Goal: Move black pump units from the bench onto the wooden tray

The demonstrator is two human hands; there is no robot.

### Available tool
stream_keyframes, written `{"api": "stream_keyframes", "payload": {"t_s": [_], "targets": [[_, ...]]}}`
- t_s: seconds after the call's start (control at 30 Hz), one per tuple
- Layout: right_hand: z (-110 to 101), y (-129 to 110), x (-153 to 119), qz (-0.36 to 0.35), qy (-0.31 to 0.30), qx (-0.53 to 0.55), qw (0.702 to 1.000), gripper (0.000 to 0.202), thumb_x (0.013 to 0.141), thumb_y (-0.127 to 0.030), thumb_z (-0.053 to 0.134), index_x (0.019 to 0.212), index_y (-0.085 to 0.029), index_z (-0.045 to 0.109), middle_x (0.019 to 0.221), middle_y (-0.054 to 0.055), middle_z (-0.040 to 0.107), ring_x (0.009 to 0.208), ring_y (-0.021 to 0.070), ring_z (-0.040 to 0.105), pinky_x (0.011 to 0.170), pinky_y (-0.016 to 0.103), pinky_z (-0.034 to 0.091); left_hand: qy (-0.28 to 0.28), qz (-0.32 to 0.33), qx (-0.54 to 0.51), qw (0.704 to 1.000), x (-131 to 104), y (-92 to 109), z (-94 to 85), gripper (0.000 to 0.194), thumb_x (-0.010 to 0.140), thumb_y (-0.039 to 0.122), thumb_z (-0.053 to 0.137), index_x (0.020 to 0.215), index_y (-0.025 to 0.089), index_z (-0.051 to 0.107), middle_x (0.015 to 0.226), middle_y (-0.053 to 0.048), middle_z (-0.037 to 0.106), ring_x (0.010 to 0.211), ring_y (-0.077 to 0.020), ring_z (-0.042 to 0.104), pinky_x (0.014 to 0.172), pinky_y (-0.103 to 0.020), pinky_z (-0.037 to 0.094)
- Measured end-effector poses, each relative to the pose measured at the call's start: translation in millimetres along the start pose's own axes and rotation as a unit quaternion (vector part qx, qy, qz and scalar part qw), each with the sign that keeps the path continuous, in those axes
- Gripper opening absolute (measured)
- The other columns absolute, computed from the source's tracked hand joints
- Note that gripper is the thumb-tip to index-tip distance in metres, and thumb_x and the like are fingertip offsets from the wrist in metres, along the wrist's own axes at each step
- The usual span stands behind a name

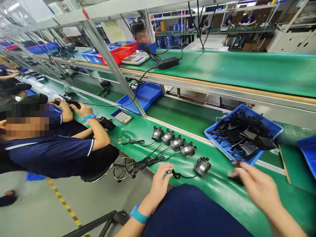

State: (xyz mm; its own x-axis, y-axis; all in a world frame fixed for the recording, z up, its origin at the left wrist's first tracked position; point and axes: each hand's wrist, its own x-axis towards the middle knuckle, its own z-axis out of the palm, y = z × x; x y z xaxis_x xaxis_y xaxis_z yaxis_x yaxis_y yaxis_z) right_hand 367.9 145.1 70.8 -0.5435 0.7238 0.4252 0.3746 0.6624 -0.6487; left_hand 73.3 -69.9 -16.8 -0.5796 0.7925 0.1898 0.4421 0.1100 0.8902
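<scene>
My left hand (160,181) pinches the round end of a cable connector (169,171) between thumb and finger. Its black cable (189,177) runs to a small black pump-like unit (202,167) with a white label, lying on the green bench. Off to the right, my right hand (258,186) is closed on a dark part (236,177), smeared by motion, so its kind cannot be made out. That hand is just in front of a blue tray (209,133) heaped with black corded parts (247,135). Several similar black units (176,142) stand in a row, their cables trailing over the bench's near edge.
A small box of pale pieces (122,117) and an empty-looking blue tray (145,97) sit farther left. A metal post (116,69) rises beside them to a shelf (222,65) with a cable adapter (168,63). Co-workers (61,148) sit at left, one holding a black unit.
</scene>
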Motion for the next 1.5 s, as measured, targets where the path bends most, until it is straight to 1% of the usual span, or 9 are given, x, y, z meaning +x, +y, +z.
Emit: {"api": "stream_keyframes", "payload": {"t_s": [0.07,0.17,0.27,0.37,0.73,0.9,1.07,1.17,1.5], "targets": [[42,-18,-14,0.009,-0.118,0.056,0.991,0.036,0.097,-0.050,0.051,0.097,-0.022,0.074,0.074,0.006,0.072,0.064,0.0222,0.068,0.062,0.034,0.057,-0.037,-0.005,-0.028,0.999,-3,14,2.7,0.022,0.094,0.029,0.051,0.103,0.021,0.069,0.108,-0.008,0.074,0.110,-0.0211,0.065,0.098,-0.038,0.052],[85,-39,-28,0.032,-0.204,0.091,0.974,0.041,0.101,-0.049,0.044,0.103,-0.020,0.073,0.075,0.006,0.072,0.066,0.0215,0.067,0.063,0.034,0.056,-0.066,0.005,-0.040,0.997,-12,26,5.0,0.017,0.094,0.027,0.054,0.100,0.021,0.070,0.099,-0.005,0.075,0.100,-0.0189,0.067,0.090,-0.033,0.053],[98,-53,-32,0.020,-0.267,0.126,0.955,0.033,0.101,-0.044,0.048,0.104,-0.022,0.072,0.095,0.006,0.074,0.082,0.0210,0.069,0.076,0.033,0.055,-0.059,0.040,-0.031,0.997,-21,31,6.5,0.014,0.094,0.027,0.058,0.098,0.021,0.070,0.094,-0.005,0.075,0.096,-0.0190,0.065,0.089,-0.033,0.051],[97,-57,-29,0.004,-0.310,0.147,0.939,0.029,0.099,-0.045,0.054,0.093,-0.022,0.072,0.084,0.003,0.071,0.075,0.0188,0.066,0.070,0.030,0.051,-0.056,0.054,-0.015,0.997,-27,30,7.5,0.014,0.093,0.027,0.060,0.102,0.021,0.070,0.090,-0.004,0.074,0.090,-0.0182,0.063,0.087,-0.034,0.049],[93,-49,-37,-0.024,-0.261,0.153,0.953,0.025,0.099,-0.039,0.055,0.093,-0.023,0.073,0.078,0.003,0.067,0.071,0.0175,0.062,0.067,0.029,0.049,-0.163,0.064,0.011,0.985,-34,43,8.7,0.031,0.102,0.034,0.044,0.119,0.024,0.068,0.093,-0.005,0.069,0.091,-0.0180,0.058,0.091,-0.037,0.042],[83,-49,-34,-0.011,-0.310,0.168,0.936,0.034,0.103,-0.040,0.047,0.085,-0.022,0.069,0.072,0.002,0.063,0.067,0.0166,0.058,0.065,0.029,0.044,-0.224,-0.023,-0.061,0.972,-32,45,9.8,0.029,0.100,0.032,0.043,0.118,0.021,0.062,0.085,-0.003,0.067,0.083,-0.0166,0.059,0.083,-0.033,0.045],[79,-48,-30,-0.016,-0.320,0.157,0.934,0.034,0.103,-0.041,0.048,0.086,-0.023,0.072,0.074,0.002,0.065,0.070,0.0173,0.055,0.072,0.033,0.043,-0.243,-0.105,-0.179,0.948,-26,50,8.9,0.015,0.096,0.032,0.046,0.095,0.019,0.052,0.072,0.002,0.060,0.071,-0.0136,0.056,0.076,-0.029,0.045],[80,-45,-29,-0.042,-0.300,0.135,0.943,0.023,0.099,-0.039,0.057,0.094,-0.027,0.075,0.077,0.002,0.068,0.077,0.0198,0.055,0.078,0.037,0.043,-0.258,-0.097,-0.151,0.949,-21,55,7.2,0.017,0.094,0.032,0.048,0.089,0.018,0.055,0.074,0.001,0.060,0.073,-0.0136,0.054,0.077,-0.029,0.043],[85,-37,-33,-0.084,-0.243,0.141,0.956,0.015,0.096,-0.029,0.060,0.088,-0.023,0.071,0.066,0.002,0.056,0.074,0.0200,0.052,0.066,0.034,0.045,-0.287,-0.070,-0.024,0.955,-8,70,7.0,0.019,0.089,0.026,0.050,0.087,0.019,0.067,0.074,0.001,0.063,0.074,-0.0142,0.055,0.078,-0.027,0.042]]}}
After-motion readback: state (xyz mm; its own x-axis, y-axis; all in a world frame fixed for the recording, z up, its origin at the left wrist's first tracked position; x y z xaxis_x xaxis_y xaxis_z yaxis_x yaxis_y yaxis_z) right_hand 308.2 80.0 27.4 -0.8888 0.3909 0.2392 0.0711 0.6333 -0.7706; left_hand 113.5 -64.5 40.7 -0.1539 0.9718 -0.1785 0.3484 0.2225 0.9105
